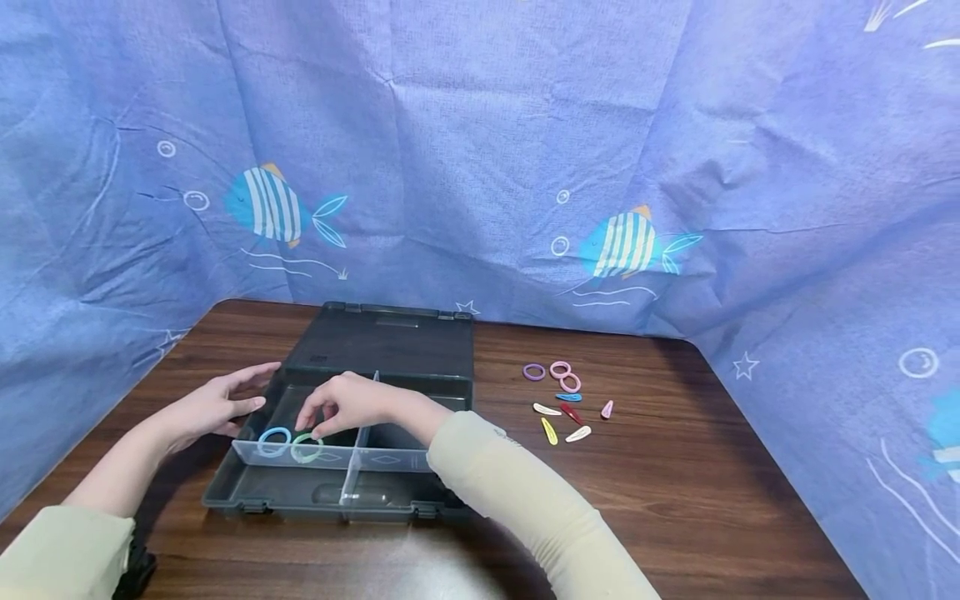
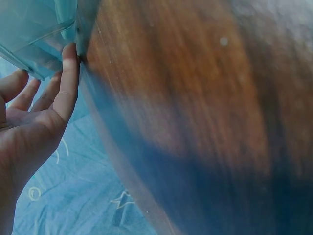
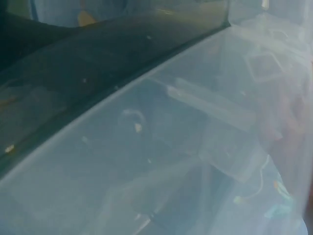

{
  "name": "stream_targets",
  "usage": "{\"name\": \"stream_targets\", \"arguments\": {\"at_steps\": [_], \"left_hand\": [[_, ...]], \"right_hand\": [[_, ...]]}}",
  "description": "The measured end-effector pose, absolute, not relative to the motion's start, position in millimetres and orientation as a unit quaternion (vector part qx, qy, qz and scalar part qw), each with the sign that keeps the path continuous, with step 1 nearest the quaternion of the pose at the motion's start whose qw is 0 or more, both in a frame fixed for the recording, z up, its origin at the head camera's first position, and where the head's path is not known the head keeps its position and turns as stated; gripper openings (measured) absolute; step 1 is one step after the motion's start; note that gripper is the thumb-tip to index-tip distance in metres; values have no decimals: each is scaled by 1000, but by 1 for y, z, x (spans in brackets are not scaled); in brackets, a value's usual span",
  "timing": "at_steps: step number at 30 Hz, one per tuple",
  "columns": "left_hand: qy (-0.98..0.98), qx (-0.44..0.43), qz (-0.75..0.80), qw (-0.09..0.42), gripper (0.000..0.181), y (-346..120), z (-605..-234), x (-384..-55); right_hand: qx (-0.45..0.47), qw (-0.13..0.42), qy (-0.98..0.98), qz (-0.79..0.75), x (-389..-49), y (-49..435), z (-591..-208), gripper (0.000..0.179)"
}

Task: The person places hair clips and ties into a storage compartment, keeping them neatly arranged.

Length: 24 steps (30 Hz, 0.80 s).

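A dark translucent organizer box (image 1: 255, 505) lies with its lid (image 1: 390, 340) folded back, its tray split by clear dividers (image 1: 408, 459). My left hand (image 1: 206, 407) rests along the box's left side, fingers fairly straight; in the left wrist view, the left hand's fingertips (image 2: 70, 51) meet the box wall. Reaching into the back left compartment, my right hand (image 1: 348, 404) pinches a green hair tie (image 1: 306, 459) at its upper edge. Beside it a blue hair tie (image 1: 274, 455) leans at the clear divider. Mostly blurred clear plastic (image 3: 161, 147) fills the right wrist view.
Right of the box on the wooden table (image 1: 675, 467) lie a purple hair tie (image 1: 534, 377), pink hair ties (image 1: 560, 375) and several snap clips, among them a yellow clip (image 1: 549, 431) and a blue clip (image 1: 568, 397). A blue fish-print cloth (image 1: 480, 167) hangs behind.
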<state>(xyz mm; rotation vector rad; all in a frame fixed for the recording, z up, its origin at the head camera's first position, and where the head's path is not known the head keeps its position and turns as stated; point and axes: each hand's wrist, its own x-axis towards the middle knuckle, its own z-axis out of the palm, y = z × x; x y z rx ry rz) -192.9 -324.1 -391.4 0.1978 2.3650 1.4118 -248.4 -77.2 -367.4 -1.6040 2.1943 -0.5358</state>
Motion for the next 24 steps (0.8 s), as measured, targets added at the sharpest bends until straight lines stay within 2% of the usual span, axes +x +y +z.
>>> {"name": "stream_targets", "arguments": {"at_steps": [14,24], "left_hand": [[842,70,500,192,69,-324,-394,-191],[848,78,490,185,67,-322,-391,-194]], "right_hand": [[-555,184,769,-259,-257,-43,-328,26],[-538,153,775,-293,-263,-10,-298,24]]}}
